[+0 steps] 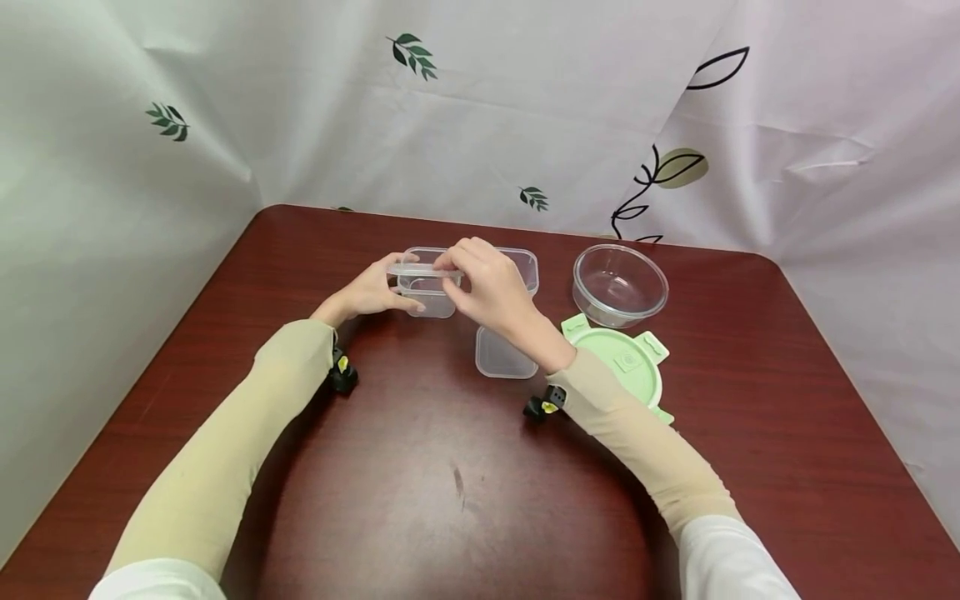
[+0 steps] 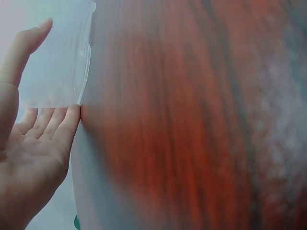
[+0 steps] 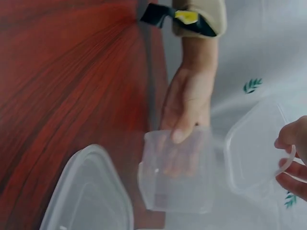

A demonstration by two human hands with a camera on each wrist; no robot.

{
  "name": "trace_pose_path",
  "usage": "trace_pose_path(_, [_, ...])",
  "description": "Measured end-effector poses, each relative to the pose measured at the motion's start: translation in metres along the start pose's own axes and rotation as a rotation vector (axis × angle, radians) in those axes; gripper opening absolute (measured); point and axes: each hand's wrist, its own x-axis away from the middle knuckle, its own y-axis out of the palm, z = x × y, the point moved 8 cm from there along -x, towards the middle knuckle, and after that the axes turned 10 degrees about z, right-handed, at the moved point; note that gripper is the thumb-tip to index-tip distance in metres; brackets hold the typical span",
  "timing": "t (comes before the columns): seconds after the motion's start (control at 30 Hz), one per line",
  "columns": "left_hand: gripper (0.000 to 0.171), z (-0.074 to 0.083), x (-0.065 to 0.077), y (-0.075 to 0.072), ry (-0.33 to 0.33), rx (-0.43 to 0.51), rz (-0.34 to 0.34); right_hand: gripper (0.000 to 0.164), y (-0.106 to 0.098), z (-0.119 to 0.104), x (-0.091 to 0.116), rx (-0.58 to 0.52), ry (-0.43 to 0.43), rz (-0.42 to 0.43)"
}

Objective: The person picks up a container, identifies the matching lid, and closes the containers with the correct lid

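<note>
My left hand (image 1: 372, 292) grips a small clear plastic container (image 1: 429, 298) that stands on the table, thumb on its near wall and fingers behind it. In the right wrist view the thumb (image 3: 183, 132) presses the container (image 3: 177, 177). In the left wrist view the palm (image 2: 29, 148) lies against the container (image 2: 57, 57). My right hand (image 1: 487, 287) pinches a clear lid (image 1: 422, 270) just above the container's rim. The fingers (image 3: 293, 158) hold this lid (image 3: 254, 148) by its edge, tilted.
A larger clear container (image 1: 525, 265) stands just behind the hands. A clear rectangular lid (image 1: 501, 357) lies near my right wrist. A glass bowl (image 1: 620, 285) and its green clip lid (image 1: 624, 360) sit to the right. The dark red table (image 1: 450, 500) is walled by white cloth (image 1: 480, 117).
</note>
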Motion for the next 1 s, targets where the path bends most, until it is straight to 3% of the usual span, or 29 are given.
trace_pose_path(0.27, [0.085, 0.004, -0.001, 0.003, 0.050, -0.015, -0.021, 0.011, 0.020, 0.011, 0.003, 0.158, -0.091, -0.013])
trace_pose_path(0.43, [0.084, 0.002, 0.000, 0.002, 0.031, -0.061, -0.004, 0.011, 0.033, 0.012, 0.007, 0.251, -0.150, -0.034])
trace_pose_path(0.7, [0.084, 0.001, 0.000, 0.001, 0.025, -0.101, -0.004, 0.023, 0.046, 0.017, 0.020, 0.275, -0.080, -0.246])
trace_pose_path(0.8, [0.084, 0.002, 0.001, -0.001, 0.026, -0.124, 0.014, 0.029, 0.051, 0.014, 0.025, 0.290, -0.099, -0.336])
trace_pose_path(1.0, [0.082, 0.001, 0.002, -0.002, 0.024, -0.122, 0.020, 0.027, 0.055, 0.009, 0.030, 0.343, -0.162, -0.373])
